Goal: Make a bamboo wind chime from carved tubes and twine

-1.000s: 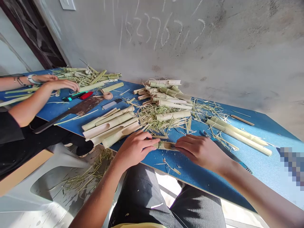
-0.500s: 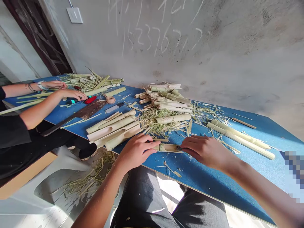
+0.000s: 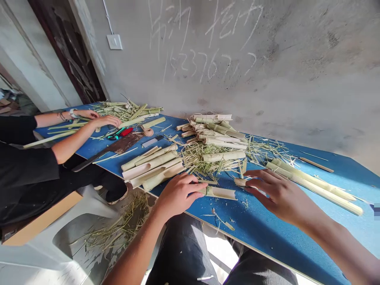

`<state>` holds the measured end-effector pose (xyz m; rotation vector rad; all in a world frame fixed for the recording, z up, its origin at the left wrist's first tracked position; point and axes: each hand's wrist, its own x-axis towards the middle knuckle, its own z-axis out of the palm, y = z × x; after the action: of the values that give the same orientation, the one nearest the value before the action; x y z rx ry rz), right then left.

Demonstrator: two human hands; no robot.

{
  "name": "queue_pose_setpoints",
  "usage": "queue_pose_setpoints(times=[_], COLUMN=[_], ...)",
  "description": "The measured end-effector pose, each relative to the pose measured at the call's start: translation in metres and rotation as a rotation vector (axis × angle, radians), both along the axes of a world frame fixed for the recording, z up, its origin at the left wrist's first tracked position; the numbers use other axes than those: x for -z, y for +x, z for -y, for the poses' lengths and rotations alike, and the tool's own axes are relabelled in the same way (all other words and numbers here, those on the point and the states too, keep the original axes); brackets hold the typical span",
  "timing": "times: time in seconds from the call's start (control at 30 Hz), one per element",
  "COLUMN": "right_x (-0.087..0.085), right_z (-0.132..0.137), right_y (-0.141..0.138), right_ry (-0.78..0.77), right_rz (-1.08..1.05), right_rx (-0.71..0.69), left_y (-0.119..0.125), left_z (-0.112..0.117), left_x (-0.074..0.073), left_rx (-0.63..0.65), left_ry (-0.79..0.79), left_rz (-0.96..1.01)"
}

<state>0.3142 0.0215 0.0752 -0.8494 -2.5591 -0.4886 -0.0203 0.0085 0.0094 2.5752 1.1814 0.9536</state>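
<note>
My left hand (image 3: 185, 192) grips the left end of a short split bamboo piece (image 3: 221, 192), thumb and fingers pinching it. The hollow side faces up, and the piece lies low over the table near the front edge. My right hand (image 3: 271, 192) is apart from that piece, up and to its right. Its fingertips close on a small pale wooden or bamboo piece (image 3: 240, 182), partly hidden by the fingers. Behind lies a heap of shavings (image 3: 196, 156) with a bamboo tube (image 3: 224, 156) on it.
Cut bamboo channels (image 3: 154, 166) lie left of my hands, long bamboo pieces (image 3: 320, 186) to the right. A co-worker's hand (image 3: 108, 120) is near red-handled pliers (image 3: 126, 132). A large blade (image 3: 127, 143), twine (image 3: 147, 132) and a bamboo stack (image 3: 219, 128) share the blue table (image 3: 267, 233).
My right hand has come away from the bamboo piece's right end, moving right and uncovering that end. My left hand keeps its grip. The head view has shifted somewhat.
</note>
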Motion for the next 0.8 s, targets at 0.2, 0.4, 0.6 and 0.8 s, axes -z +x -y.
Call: queue_pose_setpoints(times=[0.2, 0.4, 0.6, 0.8], right_x=[0.005, 0.011, 0.021, 0.031], right_z=[0.011, 0.004, 0.003, 0.008], right_y=[-0.034, -0.050, -0.050, -0.050], right_ry=[-0.115, -0.171, -0.138, -0.201], right_rz=[0.022, 0.065, -0.040, -0.110], right_rx=[-0.035, -0.096, -0.100, -0.093], left_y=[0.000, 0.000, -0.002, -0.004], left_z=[0.001, 0.000, 0.000, -0.001], left_x=[0.001, 0.003, 0.003, 0.003], left_rx=[-0.016, -0.007, -0.013, 0.001], left_ry=[0.009, 0.010, 0.012, 0.013], left_rz=[0.007, 0.014, 0.002, 0.008])
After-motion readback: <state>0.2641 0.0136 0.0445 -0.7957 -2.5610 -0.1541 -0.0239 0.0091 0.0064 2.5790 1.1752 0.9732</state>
